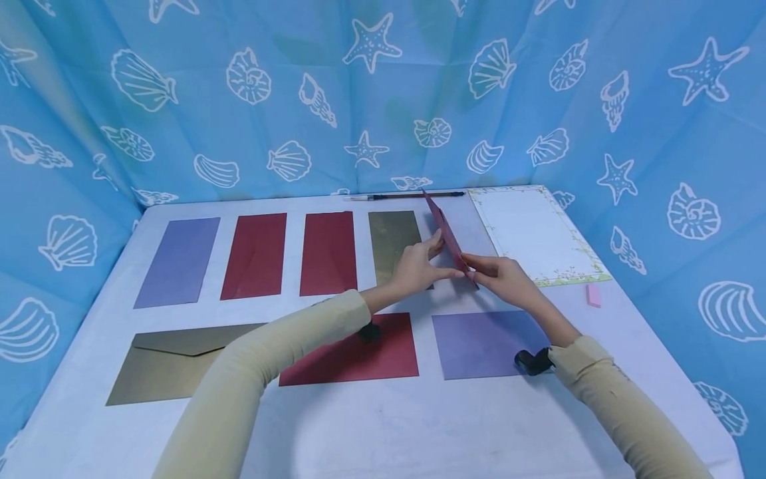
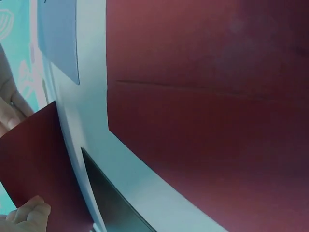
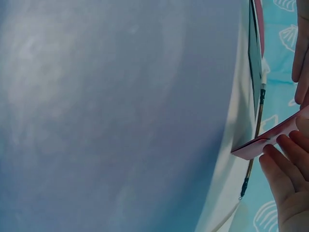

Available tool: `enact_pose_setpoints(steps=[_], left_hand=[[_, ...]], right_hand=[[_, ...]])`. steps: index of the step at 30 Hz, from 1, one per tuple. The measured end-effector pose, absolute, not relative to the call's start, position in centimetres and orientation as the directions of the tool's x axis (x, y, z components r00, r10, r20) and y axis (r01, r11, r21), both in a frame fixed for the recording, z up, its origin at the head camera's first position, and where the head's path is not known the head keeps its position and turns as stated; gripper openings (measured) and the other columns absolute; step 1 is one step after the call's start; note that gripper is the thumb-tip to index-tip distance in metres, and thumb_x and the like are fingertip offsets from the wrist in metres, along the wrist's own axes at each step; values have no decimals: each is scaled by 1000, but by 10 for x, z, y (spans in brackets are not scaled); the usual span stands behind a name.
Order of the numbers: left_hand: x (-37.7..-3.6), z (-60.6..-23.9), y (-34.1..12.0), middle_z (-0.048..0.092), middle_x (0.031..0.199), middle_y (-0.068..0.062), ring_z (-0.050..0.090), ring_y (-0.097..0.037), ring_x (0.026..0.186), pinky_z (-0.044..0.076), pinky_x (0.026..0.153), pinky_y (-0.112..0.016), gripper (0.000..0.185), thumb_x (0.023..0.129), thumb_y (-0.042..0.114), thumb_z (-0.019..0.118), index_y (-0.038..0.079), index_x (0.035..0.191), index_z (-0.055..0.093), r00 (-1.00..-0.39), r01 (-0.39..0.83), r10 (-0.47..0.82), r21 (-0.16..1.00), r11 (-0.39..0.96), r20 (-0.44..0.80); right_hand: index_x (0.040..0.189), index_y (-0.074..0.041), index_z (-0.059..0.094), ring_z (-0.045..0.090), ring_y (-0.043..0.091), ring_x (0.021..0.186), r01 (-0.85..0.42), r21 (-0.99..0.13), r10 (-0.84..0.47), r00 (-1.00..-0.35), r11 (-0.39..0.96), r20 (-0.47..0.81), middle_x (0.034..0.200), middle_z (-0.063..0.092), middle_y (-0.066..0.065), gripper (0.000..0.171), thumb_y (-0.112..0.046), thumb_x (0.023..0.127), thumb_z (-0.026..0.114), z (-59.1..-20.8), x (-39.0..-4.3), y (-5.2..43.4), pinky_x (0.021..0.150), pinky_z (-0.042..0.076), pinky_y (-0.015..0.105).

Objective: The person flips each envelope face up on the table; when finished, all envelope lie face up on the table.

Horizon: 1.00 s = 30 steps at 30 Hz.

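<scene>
Between both hands a red envelope [image 1: 445,229] is held on edge above the back right of the table, seen nearly edge-on in the head view. My left hand [image 1: 415,266] grips it from the left, fingers against its face and thumb at its near end. The right hand [image 1: 509,279] pinches the near end from the right. A flap line shows on this envelope [image 3: 270,137] in the right wrist view. Just left of it lies a gold envelope [image 1: 391,236], partly behind my left hand. Below the forearms are a red envelope [image 1: 383,352] and a purple envelope [image 1: 479,342].
Two red envelopes [image 1: 254,256] and a purple envelope [image 1: 176,263] fill the back left row. A gold envelope [image 1: 161,372] with its flap showing lies in front. A brush [image 1: 413,195], flower-bordered paper [image 1: 532,226] and a pink eraser [image 1: 593,295] lie at the back and right.
</scene>
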<state>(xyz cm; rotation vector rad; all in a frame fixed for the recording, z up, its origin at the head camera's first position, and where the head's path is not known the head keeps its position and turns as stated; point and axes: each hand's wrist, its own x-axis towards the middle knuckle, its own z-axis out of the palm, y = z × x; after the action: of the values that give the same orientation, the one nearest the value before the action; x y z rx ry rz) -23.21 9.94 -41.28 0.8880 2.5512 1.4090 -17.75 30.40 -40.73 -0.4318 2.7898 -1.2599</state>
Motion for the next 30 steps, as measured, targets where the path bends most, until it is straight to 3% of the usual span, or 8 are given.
enact_pose_setpoints(steps=[4, 17, 30], left_hand=[[-232, -415, 98, 49, 140, -8, 54, -13, 121, 47, 77, -14, 93, 78, 32, 81, 2, 149, 29, -831, 425, 531, 805, 414, 166], [-237, -421, 94, 53, 137, -12, 56, -16, 120, 46, 92, -22, 76, 85, 22, 76, -2, 145, 37, -826, 406, 557, 782, 472, 92], [-240, -418, 99, 58, 132, -12, 57, -17, 119, 47, 91, -22, 59, 84, 15, 77, -4, 135, 52, -833, 342, 552, 751, 564, -36]], right_hand=[[138, 2, 50, 59, 36, 113, -201, -726, -253, -967, 657, 39, 133, 54, 24, 44, -6, 96, 59, -413, -179, 307, 88, 50, 43], [136, 0, 52, 56, 41, 116, -213, -617, -239, -970, 758, 41, 131, 55, 27, 44, -10, 95, 62, -428, -185, 321, 89, 49, 47], [137, 2, 51, 51, 44, 121, -187, -584, -248, -969, 790, -24, 132, 52, 29, 45, -10, 95, 61, -424, -183, 328, 91, 48, 49]])
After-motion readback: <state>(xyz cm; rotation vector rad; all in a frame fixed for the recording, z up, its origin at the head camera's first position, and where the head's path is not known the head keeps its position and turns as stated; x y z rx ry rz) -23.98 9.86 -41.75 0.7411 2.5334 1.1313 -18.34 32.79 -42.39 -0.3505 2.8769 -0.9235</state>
